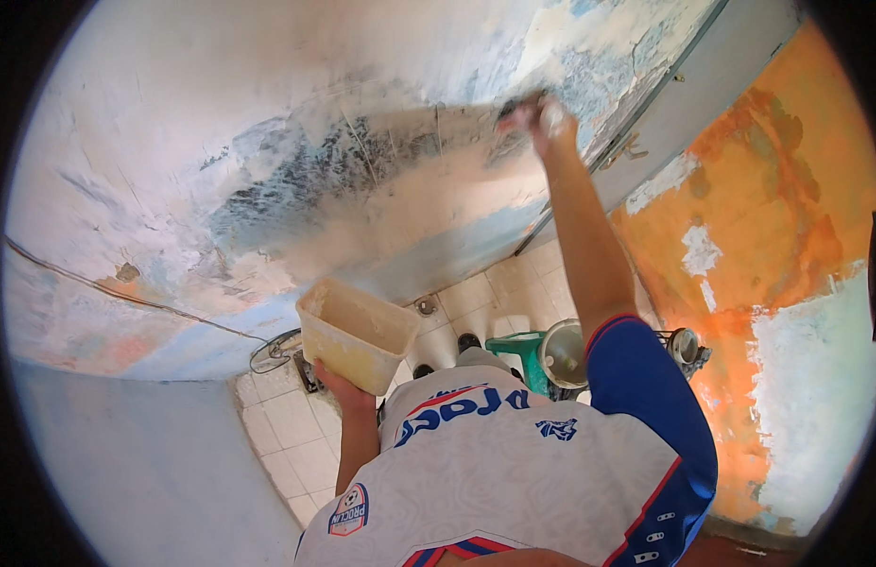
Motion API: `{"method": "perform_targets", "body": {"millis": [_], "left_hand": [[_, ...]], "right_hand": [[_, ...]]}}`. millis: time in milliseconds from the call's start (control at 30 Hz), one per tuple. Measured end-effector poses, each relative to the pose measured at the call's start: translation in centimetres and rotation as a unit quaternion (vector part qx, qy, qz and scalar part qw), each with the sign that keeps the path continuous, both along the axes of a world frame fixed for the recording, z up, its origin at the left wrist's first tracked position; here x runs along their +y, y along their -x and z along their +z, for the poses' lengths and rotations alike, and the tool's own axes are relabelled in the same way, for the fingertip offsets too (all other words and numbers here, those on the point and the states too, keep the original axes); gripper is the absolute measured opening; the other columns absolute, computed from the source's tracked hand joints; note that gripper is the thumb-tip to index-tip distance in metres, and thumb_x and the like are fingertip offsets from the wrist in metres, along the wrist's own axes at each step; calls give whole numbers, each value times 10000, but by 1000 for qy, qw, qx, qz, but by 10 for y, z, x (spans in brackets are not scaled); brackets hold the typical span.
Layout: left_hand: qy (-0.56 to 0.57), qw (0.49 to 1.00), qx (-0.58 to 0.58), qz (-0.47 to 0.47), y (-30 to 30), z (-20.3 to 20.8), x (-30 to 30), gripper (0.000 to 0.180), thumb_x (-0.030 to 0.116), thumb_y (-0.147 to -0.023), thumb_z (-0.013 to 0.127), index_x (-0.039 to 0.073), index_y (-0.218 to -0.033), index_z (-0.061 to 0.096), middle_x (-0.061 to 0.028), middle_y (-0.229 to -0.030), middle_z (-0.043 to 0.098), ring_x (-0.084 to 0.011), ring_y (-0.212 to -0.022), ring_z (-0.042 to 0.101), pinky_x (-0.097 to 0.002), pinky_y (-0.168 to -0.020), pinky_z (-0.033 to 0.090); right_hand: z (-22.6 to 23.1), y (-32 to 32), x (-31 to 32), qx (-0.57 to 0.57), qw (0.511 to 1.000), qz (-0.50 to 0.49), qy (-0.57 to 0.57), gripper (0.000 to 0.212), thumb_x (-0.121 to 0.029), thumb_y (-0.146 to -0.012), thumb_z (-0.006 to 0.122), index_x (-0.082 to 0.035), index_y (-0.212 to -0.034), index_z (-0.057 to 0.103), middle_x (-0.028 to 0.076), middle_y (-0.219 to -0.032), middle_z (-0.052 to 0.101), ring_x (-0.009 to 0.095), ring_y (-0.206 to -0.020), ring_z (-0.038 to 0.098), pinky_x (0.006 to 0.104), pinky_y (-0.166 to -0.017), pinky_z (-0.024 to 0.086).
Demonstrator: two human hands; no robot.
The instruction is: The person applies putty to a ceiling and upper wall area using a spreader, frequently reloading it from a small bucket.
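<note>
My left hand (345, 388) grips a rectangular cream-yellow plastic tub (348, 367) by its lower side, holding it tilted in front of the wall. The inside of the tub is smeared with pale residue. My right arm is stretched up to the patchy wall (362, 217), whose paint is worn in white, blue, pink and dark grey areas. At its end, my right hand (544, 125) is closed near the wall's surface, with white material on it. A dark thing shows at its fingers, but motion blur hides its kind.
A bucket (565, 352) with pale contents stands on the tiled floor (292, 425), beside a green plastic object (525, 352). A smaller round container (684, 346) is farther right. A cable (136, 296) runs along the wall at left. A grey door (665, 123) adjoins a peeling orange wall (740, 217).
</note>
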State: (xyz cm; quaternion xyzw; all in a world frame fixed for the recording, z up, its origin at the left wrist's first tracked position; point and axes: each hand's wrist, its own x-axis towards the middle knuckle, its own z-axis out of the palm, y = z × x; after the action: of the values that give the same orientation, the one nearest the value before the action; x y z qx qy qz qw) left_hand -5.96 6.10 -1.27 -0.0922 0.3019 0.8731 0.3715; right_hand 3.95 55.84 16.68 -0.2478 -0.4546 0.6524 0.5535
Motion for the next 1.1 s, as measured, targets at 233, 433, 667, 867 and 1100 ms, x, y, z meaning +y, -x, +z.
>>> {"method": "perform_targets", "body": {"millis": [233, 433, 667, 867, 1100], "left_hand": [[47, 998, -7, 34, -3, -1, -12, 712, 625, -968, 295, 146, -1494, 327, -84, -1496, 400, -301, -1350, 412, -468, -1094, 384], [26, 999, -22, 38, -6, -19, -16, 682, 600, -977, 293, 140, -1476, 358, -86, -1478, 423, -302, -1336, 428, -464, -1086, 392], [39, 998, -25, 34, 1, -8, -19, 665, 579, -982, 284, 138, -1474, 356, -85, -1469, 432, -301, -1328, 438, -460, -1085, 394], [22, 999, -10, 37, -3, -17, -18, 683, 588, -980, 302, 130, -1485, 338, -100, -1483, 417, -311, -1351, 416, -472, -1102, 382], [17, 999, -21, 21, 0, -8, -13, 667, 583, -980, 283, 137, -1471, 351, -86, -1461, 437, -300, -1331, 437, -465, -1083, 398]], "right_hand": [[85, -25, -85, 81, 987, 63, -120, 301, -155, -980, 419, -37, -747, 571, 129, -783, 644, 194, -637, 596, 308, -689, 554], [-128, -42, -42, 2, 994, -45, 104, 312, -247, -978, 573, 38, -851, 579, 180, -800, 659, 264, -643, 646, 475, -659, 605], [75, -6, 2, 106, 986, 117, -50, 226, -114, -976, 465, 75, -941, 584, 205, -862, 656, 297, -707, 657, 447, -755, 589], [15, -46, -44, 37, 991, 83, -99, 346, -131, -991, 378, 32, -824, 634, 183, -883, 678, 265, -803, 666, 377, -757, 573], [-114, -3, -19, -107, 982, -100, 121, 187, -90, -956, 507, 67, -912, 598, 167, -769, 654, 297, -598, 666, 431, -596, 629]]}}
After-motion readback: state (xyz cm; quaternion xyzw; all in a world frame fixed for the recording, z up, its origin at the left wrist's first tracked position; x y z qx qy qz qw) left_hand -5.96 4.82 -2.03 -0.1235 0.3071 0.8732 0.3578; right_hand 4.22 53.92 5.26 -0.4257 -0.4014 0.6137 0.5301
